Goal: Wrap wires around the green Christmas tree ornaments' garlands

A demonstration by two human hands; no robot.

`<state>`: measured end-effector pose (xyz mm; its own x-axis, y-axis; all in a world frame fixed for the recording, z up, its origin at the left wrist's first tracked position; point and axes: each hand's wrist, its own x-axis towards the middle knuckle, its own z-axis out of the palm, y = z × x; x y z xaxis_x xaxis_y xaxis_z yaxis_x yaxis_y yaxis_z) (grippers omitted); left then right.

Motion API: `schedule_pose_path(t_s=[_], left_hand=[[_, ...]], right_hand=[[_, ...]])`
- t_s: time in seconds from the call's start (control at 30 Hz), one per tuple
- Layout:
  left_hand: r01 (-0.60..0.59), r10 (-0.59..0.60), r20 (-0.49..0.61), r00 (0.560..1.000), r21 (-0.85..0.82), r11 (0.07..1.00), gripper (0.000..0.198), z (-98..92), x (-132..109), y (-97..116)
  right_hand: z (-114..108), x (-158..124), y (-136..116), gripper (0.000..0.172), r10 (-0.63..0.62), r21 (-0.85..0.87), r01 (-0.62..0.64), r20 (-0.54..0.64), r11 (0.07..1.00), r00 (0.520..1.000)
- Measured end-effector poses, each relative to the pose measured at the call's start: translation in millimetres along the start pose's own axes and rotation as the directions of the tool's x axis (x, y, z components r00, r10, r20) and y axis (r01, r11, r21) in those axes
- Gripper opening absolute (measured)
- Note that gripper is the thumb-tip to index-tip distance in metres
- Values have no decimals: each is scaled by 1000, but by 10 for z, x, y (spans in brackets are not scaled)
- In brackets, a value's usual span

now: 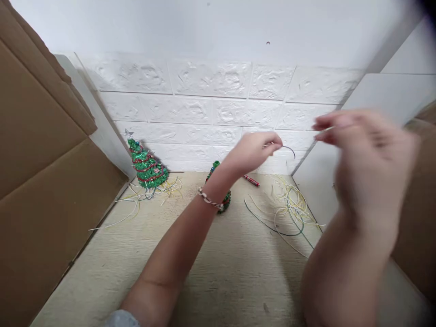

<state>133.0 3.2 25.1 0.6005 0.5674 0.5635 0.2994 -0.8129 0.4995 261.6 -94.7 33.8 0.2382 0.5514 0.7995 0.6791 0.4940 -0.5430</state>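
Workbench, head view, one person, two bare hands.

Left hand [254, 150]: raised above the tabletop [204, 263], arm reaching forward, a beaded bracelet [210, 200] on the wrist. Fingers closed in a pinch on one end of a thin curved wire [289, 150], which arcs out to the right of the fingertips and hangs in the air clear of the table.

Right hand [368, 159]: raised near the camera, heavily blurred. Fingers partly extended toward the left, apart from the wire's free end. Nothing can be made out in it; whether it holds anything cannot be told.

Small beaded tree [218, 190]: green with red, standing on the table just behind the left wrist, partly hidden by it.

Finished beaded tree [147, 165]: green with red garland and a star on top, upright in the far left corner, loose strands lying around its base.

Wire pile [289, 209]: yellow, white and green strands, loose on the table at right, beside the white panel.

Red stick [251, 180]: short, lying flat near the back wall, between the small tree and the pile.

Cardboard [44, 181]: large sheets leaning at left.

Step, as judged: a single wire is picked out and held up, not yet joined to anything. The next move probably calls for the right hand to close on the free end with a fine pinch, steadying the springy strand.
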Motion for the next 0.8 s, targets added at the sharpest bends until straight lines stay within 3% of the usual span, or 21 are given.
schedule_pose_path(t_s=[0.1,0.27,0.37,0.47,0.5,0.6,0.63,0.7,0.8], left_hand=[[20,-46,-255,966,-105,994,16,-293,-187,-3],[53,-108,-570,815,-112,992,9,-622,-461,-157],[127,-145,-716,682,-79,989,7,-822,-596,-285],[166,-119,-859,498,-40,985,7,-1027,-707,-334],[167,-84,-899,429,-13,986,10,-1090,-738,-323],[136,100,-946,310,148,980,15,-1241,-818,-237],[149,154,-946,286,203,968,15,-1273,-841,-201],[190,186,-935,301,251,949,15,-1306,-878,-135],[196,130,-931,342,206,959,13,-1293,-912,-61]], right_hand=[[181,48,61,33,108,-12,-108,226,994,968],[463,78,116,21,102,-76,-77,439,994,892],[518,81,126,22,81,-102,-34,499,994,863],[549,80,201,22,42,-164,52,520,985,853],[564,78,238,22,31,-206,86,507,975,861],[630,54,333,20,8,-337,166,459,927,889],[659,42,344,19,12,-370,175,451,912,892],[731,13,323,18,48,-391,149,451,908,891],[875,-29,218,17,167,-216,-70,475,974,864]])
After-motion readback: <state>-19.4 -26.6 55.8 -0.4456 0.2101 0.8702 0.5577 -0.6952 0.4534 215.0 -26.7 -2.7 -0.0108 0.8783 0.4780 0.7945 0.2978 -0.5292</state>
